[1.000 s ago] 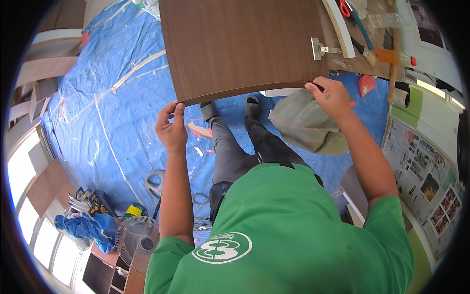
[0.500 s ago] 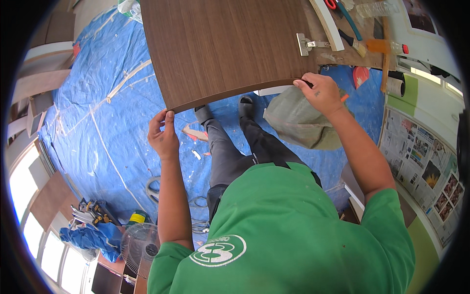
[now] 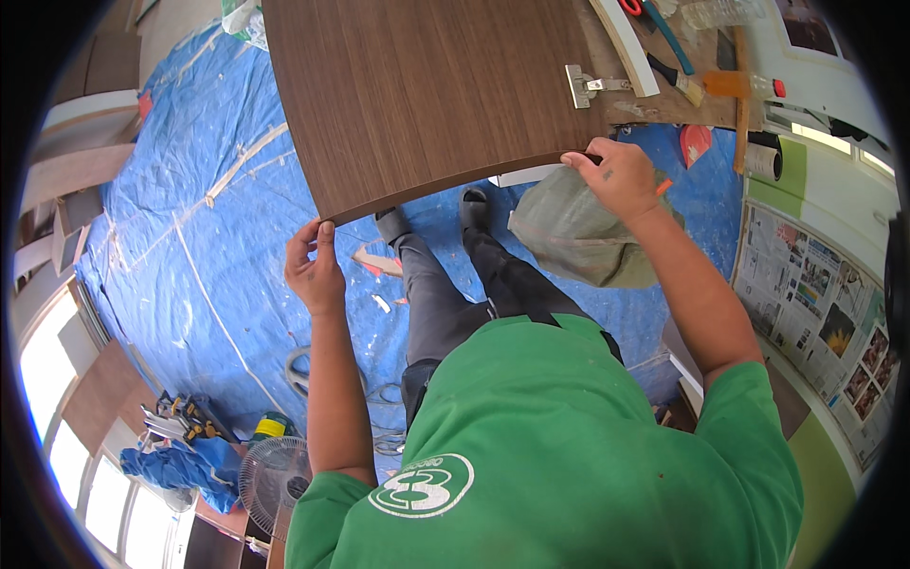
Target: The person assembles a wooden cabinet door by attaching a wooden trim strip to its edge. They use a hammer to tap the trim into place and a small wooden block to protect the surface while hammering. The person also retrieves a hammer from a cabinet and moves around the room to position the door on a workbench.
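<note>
A brown wood-grain cabinet door point(image 3: 427, 85) lies flat in front of me, its long near edge facing my body. My left hand point(image 3: 316, 270) pinches its near left corner between thumb and fingers. At the near right corner, my right hand point(image 3: 616, 175) is closed in the same way, thumb on top. A narrow dark band runs along the edge between them; whether it is a separate strip I cannot tell. A metal concealed hinge point(image 3: 580, 86) sits at the door's right side, its arm reaching toward a pale curved board point(image 3: 626, 45).
On the worktop to the right are a brush point(image 3: 689, 90), an orange-filled bottle point(image 3: 730, 84) and a clear bottle point(image 3: 716, 13). A grey-green sack point(image 3: 578, 232) stands below my right hand. Blue tarpaulin point(image 3: 190, 256) covers the floor. A fan point(image 3: 275, 484) is at lower left.
Both hands keep their hold at the corners. The door and worktop sit slightly farther left in view, and the door's near left corner appears a little lower.
</note>
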`<move>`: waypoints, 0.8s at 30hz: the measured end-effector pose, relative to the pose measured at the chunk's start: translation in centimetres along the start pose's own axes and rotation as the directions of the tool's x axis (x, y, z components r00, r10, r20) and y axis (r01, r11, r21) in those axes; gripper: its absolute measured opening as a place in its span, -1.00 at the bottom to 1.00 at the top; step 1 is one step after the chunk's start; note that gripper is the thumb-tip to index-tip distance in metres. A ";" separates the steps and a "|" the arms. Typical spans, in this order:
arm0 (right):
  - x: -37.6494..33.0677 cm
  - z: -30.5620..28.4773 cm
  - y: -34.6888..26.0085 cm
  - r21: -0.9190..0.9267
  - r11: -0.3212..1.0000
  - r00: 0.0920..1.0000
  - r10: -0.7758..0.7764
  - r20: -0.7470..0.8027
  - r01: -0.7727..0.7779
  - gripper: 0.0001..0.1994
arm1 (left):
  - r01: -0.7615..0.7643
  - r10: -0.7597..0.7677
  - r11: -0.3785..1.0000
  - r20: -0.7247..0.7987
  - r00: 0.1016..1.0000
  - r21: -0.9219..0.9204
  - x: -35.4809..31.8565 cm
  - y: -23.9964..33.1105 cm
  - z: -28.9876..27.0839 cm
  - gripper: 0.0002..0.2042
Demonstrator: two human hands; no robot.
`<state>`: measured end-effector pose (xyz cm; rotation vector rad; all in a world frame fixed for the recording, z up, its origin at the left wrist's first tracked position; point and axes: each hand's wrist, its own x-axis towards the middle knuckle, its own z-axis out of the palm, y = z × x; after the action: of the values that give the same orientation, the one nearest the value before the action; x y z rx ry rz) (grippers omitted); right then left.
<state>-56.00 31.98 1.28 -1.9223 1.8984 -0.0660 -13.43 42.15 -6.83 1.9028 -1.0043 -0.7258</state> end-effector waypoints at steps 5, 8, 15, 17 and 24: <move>0.2 -0.3 0.9 -0.007 0.999 0.999 0.046 0.004 -0.046 -0.46 | -0.004 0.004 1.000 -0.010 1.000 -0.011 0.0 -0.2 0.1 -0.80; 0.3 -0.5 1.6 0.044 0.998 0.999 0.044 0.014 -0.045 -0.44 | -0.007 0.007 1.000 -0.015 1.000 -0.009 0.0 -0.3 0.1 -0.80; -0.1 0.0 3.4 0.249 0.966 0.995 0.090 -0.052 -0.074 -0.53 | -0.008 0.008 1.000 -0.008 1.000 0.025 0.0 -0.3 -0.1 -0.81; -0.2 -0.1 3.7 0.290 0.953 0.991 0.117 -0.068 -0.093 -0.57 | -0.012 0.013 0.999 -0.004 1.000 0.033 0.1 -0.3 -0.2 -0.81; -0.4 1.4 5.4 0.501 0.844 0.974 0.225 -0.013 -0.189 -0.72 | -0.013 0.013 1.000 0.004 1.000 0.007 0.1 -0.4 -0.1 -0.80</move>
<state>-60.65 32.95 -1.64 -1.3763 1.8880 -0.5152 -13.14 42.29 -7.13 1.8998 -1.0221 -0.7203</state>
